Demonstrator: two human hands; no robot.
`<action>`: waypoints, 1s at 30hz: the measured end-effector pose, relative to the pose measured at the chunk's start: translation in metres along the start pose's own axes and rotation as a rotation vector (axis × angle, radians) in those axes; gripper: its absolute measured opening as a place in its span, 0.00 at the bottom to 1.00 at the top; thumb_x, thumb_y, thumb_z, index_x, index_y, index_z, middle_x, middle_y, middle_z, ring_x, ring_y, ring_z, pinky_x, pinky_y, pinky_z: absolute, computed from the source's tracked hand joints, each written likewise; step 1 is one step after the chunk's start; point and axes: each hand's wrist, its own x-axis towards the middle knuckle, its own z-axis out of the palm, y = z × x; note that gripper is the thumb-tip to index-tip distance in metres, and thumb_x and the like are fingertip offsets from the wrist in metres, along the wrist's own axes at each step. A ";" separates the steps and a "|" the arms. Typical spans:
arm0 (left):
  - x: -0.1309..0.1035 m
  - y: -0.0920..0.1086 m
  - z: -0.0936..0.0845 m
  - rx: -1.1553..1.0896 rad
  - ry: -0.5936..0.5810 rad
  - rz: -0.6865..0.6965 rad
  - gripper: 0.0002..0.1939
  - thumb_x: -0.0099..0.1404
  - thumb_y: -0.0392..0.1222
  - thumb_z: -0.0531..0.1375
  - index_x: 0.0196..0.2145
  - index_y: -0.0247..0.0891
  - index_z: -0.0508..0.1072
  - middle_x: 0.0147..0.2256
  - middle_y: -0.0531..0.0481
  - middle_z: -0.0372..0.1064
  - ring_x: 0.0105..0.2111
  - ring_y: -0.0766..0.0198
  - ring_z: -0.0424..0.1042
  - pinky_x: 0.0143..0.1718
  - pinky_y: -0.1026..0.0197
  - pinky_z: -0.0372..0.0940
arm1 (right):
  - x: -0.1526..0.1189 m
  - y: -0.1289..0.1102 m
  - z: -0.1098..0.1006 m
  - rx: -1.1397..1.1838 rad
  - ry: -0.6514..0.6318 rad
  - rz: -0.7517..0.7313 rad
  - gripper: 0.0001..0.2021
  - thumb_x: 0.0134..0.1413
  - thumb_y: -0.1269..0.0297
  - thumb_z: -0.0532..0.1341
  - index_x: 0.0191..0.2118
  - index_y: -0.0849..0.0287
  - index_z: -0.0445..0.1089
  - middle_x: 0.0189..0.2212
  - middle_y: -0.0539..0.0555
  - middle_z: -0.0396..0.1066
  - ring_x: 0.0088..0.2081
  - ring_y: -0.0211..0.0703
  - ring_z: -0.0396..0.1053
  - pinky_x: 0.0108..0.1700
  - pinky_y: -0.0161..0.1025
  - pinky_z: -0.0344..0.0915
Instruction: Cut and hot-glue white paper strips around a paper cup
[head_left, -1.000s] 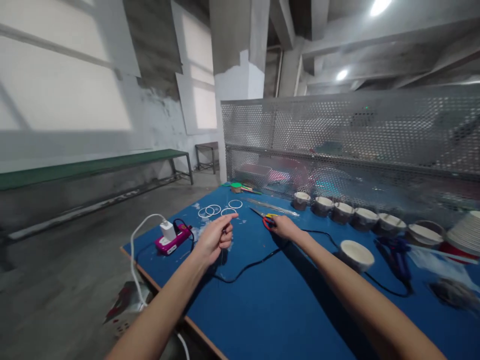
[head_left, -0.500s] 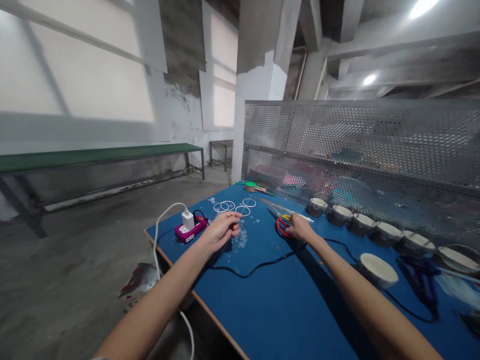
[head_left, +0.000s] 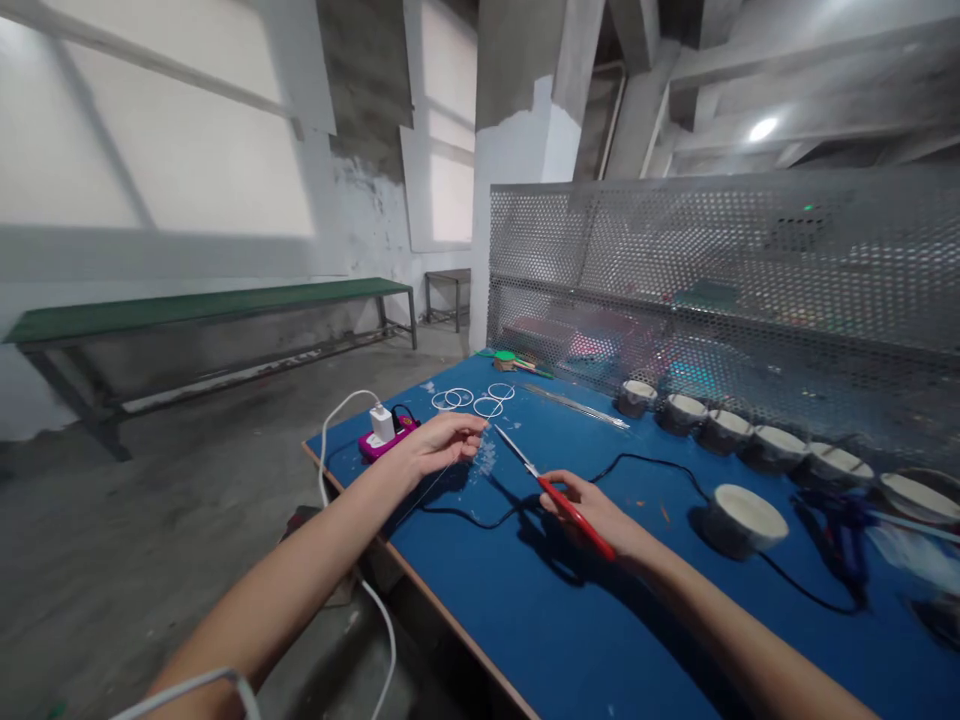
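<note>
My left hand is pinched over the left part of the blue table, with a thin strand trailing down from its fingers. My right hand holds red-handled scissors above the table, their blades pointing toward my left fingertips. Beyond my left hand lie several thin white rings, some overlapping. A bundle of thin rods rests farther back, to the right of the rings.
A purple power strip with a white plug sits at the left edge. Round, pale-topped containers line the right back, another nearer. A blue glue gun and black cable lie right. Perforated metal panel stands behind.
My right hand has lifted the red scissors off the table and brought them nearer, blades now toward my left hand. My left hand stays pinched in nearly the same place.
</note>
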 end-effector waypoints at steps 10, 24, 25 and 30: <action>-0.006 -0.002 0.000 0.093 -0.023 -0.003 0.09 0.47 0.29 0.66 0.19 0.32 0.68 0.16 0.57 0.56 0.16 0.76 0.54 0.16 0.71 0.49 | 0.003 -0.002 0.010 0.057 -0.007 0.001 0.25 0.39 0.44 0.69 0.36 0.57 0.65 0.21 0.41 0.61 0.16 0.26 0.52 0.17 0.27 0.50; -0.005 -0.012 0.006 0.200 -0.023 -0.051 0.10 0.45 0.29 0.67 0.18 0.32 0.67 0.15 0.58 0.56 0.15 0.77 0.53 0.14 0.73 0.45 | 0.008 -0.005 0.010 0.039 -0.067 -0.004 0.26 0.39 0.42 0.69 0.34 0.56 0.62 0.16 0.37 0.53 0.14 0.26 0.47 0.16 0.27 0.44; -0.005 -0.012 0.006 0.204 -0.020 -0.054 0.09 0.45 0.28 0.67 0.18 0.31 0.68 0.15 0.58 0.56 0.15 0.78 0.52 0.14 0.73 0.45 | 0.009 -0.005 0.010 0.042 -0.073 0.001 0.26 0.39 0.42 0.69 0.34 0.56 0.62 0.16 0.37 0.53 0.14 0.26 0.46 0.16 0.27 0.43; -0.004 -0.012 0.006 0.213 -0.003 -0.061 0.06 0.47 0.27 0.64 0.19 0.29 0.70 0.15 0.57 0.56 0.15 0.78 0.52 0.14 0.73 0.44 | 0.012 -0.002 0.011 0.052 -0.089 0.014 0.26 0.40 0.41 0.69 0.34 0.56 0.61 0.16 0.36 0.52 0.14 0.26 0.46 0.15 0.27 0.44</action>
